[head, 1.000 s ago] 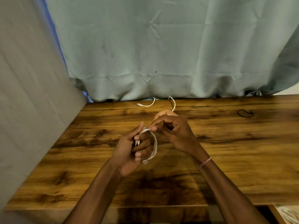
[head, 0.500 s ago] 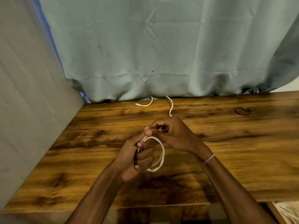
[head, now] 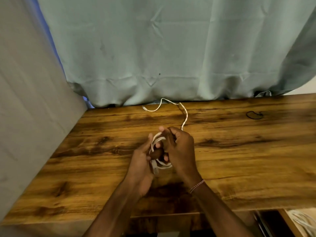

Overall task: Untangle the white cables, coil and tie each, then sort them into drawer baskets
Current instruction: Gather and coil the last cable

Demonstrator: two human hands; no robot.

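Loops of white cable [head: 186, 117] sit between both hands above the worktop [head: 239, 168]. The left hand [head: 141, 165] has its fingers [head: 156, 153] curled through the coil, holding it. The right hand [head: 180, 151] pinches a strand at the top of the loops. Beyond the fingers the loose tail runs to the worktop's far edge. A black band [head: 254, 115] lies well to their right.

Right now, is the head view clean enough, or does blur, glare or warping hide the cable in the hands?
Head view: soft throughout, left hand and right hand slightly smeared; wide-angle warp toward the edges; no glare on the table, light even; cable tail traceable to the curtain, coil half hidden by fingers.
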